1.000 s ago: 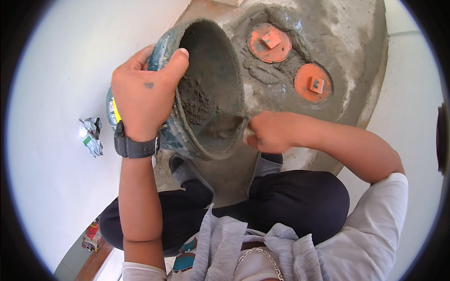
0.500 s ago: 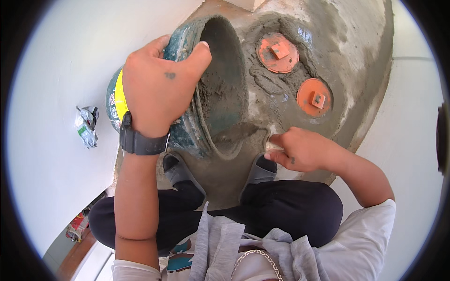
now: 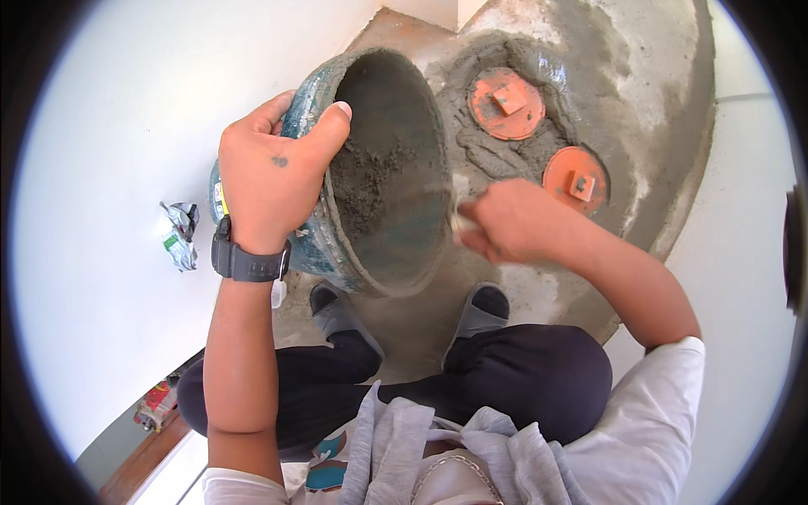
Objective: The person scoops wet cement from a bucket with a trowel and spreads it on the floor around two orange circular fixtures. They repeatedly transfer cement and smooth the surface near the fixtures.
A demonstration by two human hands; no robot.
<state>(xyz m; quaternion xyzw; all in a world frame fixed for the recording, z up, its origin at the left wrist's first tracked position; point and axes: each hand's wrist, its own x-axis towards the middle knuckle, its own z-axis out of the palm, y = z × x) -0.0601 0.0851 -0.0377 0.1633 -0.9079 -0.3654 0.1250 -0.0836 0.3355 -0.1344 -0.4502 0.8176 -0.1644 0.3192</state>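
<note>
Head view: left hand (image 3: pixel 273 181) clamps the rim of a teal mortar-caked bucket (image 3: pixel 379 172), thumb hooked inside, tipping it so its mouth faces right and its long axis runs left to right. Right hand (image 3: pixel 513 223), blurred, hangs just beside the lip, fingers pinched around a small pale object, nearer the wet cement patch (image 3: pixel 539 135) with two orange discs (image 3: pixel 505 103).
</note>
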